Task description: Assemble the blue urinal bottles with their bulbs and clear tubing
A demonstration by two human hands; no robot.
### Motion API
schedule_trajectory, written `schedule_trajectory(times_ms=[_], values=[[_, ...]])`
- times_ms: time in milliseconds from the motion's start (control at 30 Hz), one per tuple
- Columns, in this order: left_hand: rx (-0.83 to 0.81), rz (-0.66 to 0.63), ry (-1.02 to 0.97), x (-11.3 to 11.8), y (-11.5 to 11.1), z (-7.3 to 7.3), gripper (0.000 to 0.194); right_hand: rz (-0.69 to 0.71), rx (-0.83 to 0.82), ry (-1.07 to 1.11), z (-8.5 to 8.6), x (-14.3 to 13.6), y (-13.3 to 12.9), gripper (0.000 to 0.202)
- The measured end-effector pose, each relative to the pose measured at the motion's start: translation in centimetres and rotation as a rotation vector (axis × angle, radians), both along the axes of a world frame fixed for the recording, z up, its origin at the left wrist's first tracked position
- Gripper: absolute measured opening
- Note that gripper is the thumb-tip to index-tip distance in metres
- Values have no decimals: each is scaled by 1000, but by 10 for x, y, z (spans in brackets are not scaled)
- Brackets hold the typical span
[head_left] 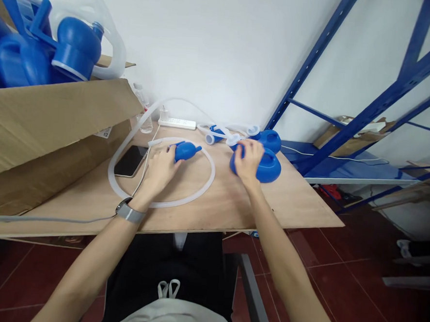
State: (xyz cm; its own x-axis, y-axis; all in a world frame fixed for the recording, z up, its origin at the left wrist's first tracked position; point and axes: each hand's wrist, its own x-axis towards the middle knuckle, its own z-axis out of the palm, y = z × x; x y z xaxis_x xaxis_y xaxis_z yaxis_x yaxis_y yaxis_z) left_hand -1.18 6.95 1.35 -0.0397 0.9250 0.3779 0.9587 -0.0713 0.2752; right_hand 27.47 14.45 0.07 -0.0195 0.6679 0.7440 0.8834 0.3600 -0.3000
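My left hand (162, 166) is closed round a small blue bulb-shaped part (185, 151), whose narrow tip points right. A clear hose (211, 173) loops on the wooden table around and beneath that hand. Farther right, my right hand (249, 159) has bent fingers at the white-rimmed neck of a blue bottle (269, 167) lying on its side. The fingertips are blurred, so their hold is unclear. Behind it lies another blue bottle (270, 141). A smaller blue piece with a white end (209, 139) rests to the left of the bottles.
A cardboard box (57, 115) of blue bottles (77, 48) and tubing fills the left side. A phone (130, 160) lies inside the hose loop. Along the wall are a power strip (178, 123) and a clear bottle (146, 123). A blue metal shelf (356, 170) stands right.
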Motion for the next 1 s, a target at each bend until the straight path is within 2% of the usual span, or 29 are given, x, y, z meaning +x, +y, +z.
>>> schedule_trajectory(times_ms=[67, 133, 233, 333, 433, 533, 600, 700, 867, 1000], values=[[120, 26, -34, 3, 1, -5, 51, 304, -123, -144, -2, -40, -1, 41], [223, 66, -74, 3, 3, -12, 54, 444, -219, -202, -4, -82, 9, 57], [310, 118, -121, 0, 5, -20, 57, 399, -441, -211, -7, -131, 35, 79], [346, 157, -181, -5, 5, -21, 56, 292, -678, -171, -14, -151, 53, 87], [413, 164, -241, -7, 5, -18, 57, 237, -724, -229, -25, -143, 55, 77], [463, 125, -278, -7, 5, -14, 56, 215, -639, -302, -33, -120, 46, 46], [489, 101, -306, -7, 4, -14, 56, 202, -544, -307, -34, -102, 38, 38], [492, 89, -353, -10, 4, -15, 58, 171, -332, -195, -27, -77, 26, 41], [531, 79, -426, -15, 9, -20, 60, 166, -5, -12, -3, -42, 4, 44], [647, -38, -471, -17, 12, -19, 59, 86, 18, -26, 11, -18, -7, 51]])
